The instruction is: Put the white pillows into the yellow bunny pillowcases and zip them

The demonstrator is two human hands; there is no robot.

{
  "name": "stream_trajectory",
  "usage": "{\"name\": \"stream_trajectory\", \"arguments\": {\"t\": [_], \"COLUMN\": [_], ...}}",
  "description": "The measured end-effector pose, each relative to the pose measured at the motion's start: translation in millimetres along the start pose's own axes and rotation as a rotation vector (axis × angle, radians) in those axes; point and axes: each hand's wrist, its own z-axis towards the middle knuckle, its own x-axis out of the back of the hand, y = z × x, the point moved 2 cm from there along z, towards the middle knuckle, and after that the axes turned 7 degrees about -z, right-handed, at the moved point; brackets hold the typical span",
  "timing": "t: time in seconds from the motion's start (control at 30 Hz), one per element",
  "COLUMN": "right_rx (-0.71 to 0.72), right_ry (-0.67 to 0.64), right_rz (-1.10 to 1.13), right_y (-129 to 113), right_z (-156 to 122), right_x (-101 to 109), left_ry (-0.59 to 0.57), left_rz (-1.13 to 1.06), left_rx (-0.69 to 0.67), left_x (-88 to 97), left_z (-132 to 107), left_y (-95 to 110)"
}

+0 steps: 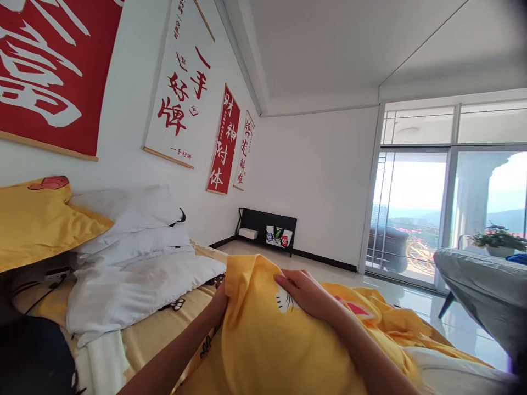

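A yellow pillowcase (259,329) with a printed cartoon pattern rises in front of me, full and rounded toward the bottom of the view. Its upper end stands up in loose folds. My left hand (222,296) grips the left edge of the cloth, with most of its fingers hidden behind the fabric. On the top right side, my right hand (302,291) is closed on the cloth, the thumb lying over a white printed patch. What fills the pillowcase is hidden. More yellow printed fabric (395,318) lies crumpled to the right, beside my right forearm.
White pillows (140,291) are stacked on the patterned bed sheet (148,343) at left, beside another yellow pillow (37,225). A dark rounded object (33,356) sits at lower left. Farther off are a black low rack (267,222), a grey covered seat (481,280) and glass doors (415,208).
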Motion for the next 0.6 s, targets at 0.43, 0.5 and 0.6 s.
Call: {"name": "stream_trajectory", "arguments": {"t": [0.43, 0.5, 0.6], "right_rx": [-0.023, -0.042, -0.054], "right_ry": [0.135, 0.153, 0.161], "right_rz": [-0.155, -0.124, -0.039], "right_y": [34, 42, 50], "right_z": [-16, -20, -29], "right_x": [-3, 0, 4], "left_ry": [0.052, 0.015, -0.191], "left_rz": [0.710, 0.778, 0.741], "left_rx": [-0.797, -1.004, -0.989], "left_x": [9.3, 5.4, 5.5], "left_z": [-73, -81, -88], "left_y": [11, 17, 26]}}
